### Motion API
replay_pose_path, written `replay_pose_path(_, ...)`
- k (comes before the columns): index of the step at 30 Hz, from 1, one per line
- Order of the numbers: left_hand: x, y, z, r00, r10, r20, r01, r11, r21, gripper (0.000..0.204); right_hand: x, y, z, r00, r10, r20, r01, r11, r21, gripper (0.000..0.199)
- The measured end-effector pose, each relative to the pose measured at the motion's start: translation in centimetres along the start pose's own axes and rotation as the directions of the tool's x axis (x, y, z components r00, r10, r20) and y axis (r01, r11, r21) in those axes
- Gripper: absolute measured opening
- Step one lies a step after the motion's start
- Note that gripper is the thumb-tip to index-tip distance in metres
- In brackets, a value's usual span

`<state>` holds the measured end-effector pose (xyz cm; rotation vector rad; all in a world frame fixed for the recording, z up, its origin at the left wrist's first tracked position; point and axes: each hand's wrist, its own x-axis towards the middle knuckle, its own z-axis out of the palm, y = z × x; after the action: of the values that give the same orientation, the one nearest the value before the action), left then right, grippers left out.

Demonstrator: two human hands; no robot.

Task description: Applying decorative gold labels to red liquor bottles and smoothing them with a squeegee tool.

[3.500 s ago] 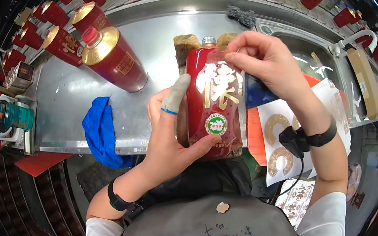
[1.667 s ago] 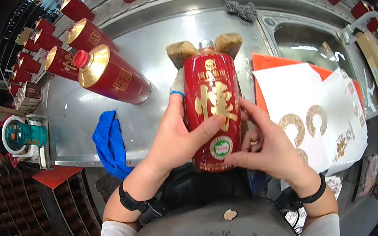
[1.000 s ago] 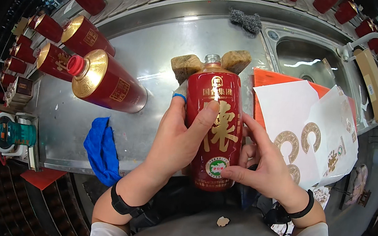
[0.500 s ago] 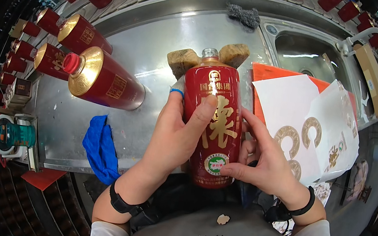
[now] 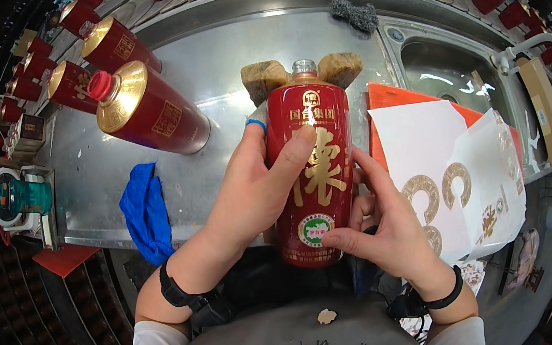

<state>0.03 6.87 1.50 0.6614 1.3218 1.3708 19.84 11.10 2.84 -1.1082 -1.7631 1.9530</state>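
**Red bottle held upright over worktop edge; round green sticker now under right thumb**

- Red bottle point(image 5: 310, 177): glossy, with gold characters down its front and a clear cap, being held near upright above the near edge of the steel worktop point(image 5: 251, 38), close to the person's body. A small round green sticker point(image 5: 314, 229) is sitting low on its front.
- Left hand point(image 5: 253, 190): wrapping the bottle's left side, thumb lying across the front below the neck; one finger is wearing a blue-edged cot. It has been holding the bottle throughout the last few seconds.
- Right hand point(image 5: 386, 231): closing on the lower right of the bottle, thumb tip pressing beside the sticker. A few seconds ago this hand was up at the cap; it has since come down to the label area, which suggests the attention has moved from the top of the bottle to seating or checking the sticker.
- Two tan sponge blocks point(image 5: 265, 78): lying behind the bottle's shoulder.
- Lying bottle point(image 5: 149, 112): red, gold-shouldered, on its side to the left, with more behind it.
- Blue cloth point(image 5: 146, 212): crumpled at the worktop's near edge.
- White label sheets point(image 5: 431, 143): carrying gold ring shapes, resting on an orange pad to the right.
- Sink point(image 5: 454, 67): at far right.
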Motion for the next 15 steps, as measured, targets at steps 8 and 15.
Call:
replay_pose_path(8,0.2,-0.3,0.1,1.000,0.026,0.016,-0.026,1.000,-0.014,0.045,0.1,1.1,0.3,0.992,-0.118,-0.033,0.118,0.993,-0.021,0.104)
replay_pose_path(15,-0.9,-0.2,-1.4,0.995,0.025,0.094,-0.017,0.996,-0.082,0.045,0.0,1.1,-0.5,0.999,-0.036,-0.032,0.041,0.989,0.139,0.090)
